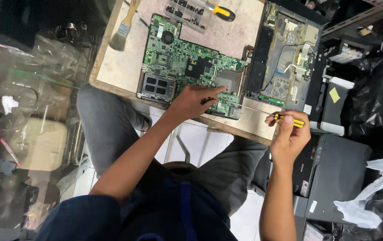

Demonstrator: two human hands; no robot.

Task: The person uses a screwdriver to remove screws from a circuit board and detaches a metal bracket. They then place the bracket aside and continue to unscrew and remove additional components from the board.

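Observation:
A green laptop motherboard [176, 58] lies on a small wooden table [115, 67]. My left hand [193, 100] rests on the board's near right corner, with the index finger stretched out and pressing down on it. My right hand [289, 131] is closed around a yellow-and-black screwdriver [289, 119], whose thin shaft points left toward the board's corner next to my left fingers.
An opened laptop base [285, 53] lies to the right of the board. At the table's far side are a paintbrush [122, 29], a clear compartment tray of screws [187, 13] and a second yellow screwdriver [222, 12]. A dark printer [334, 178] stands at lower right, with plastic bags at left.

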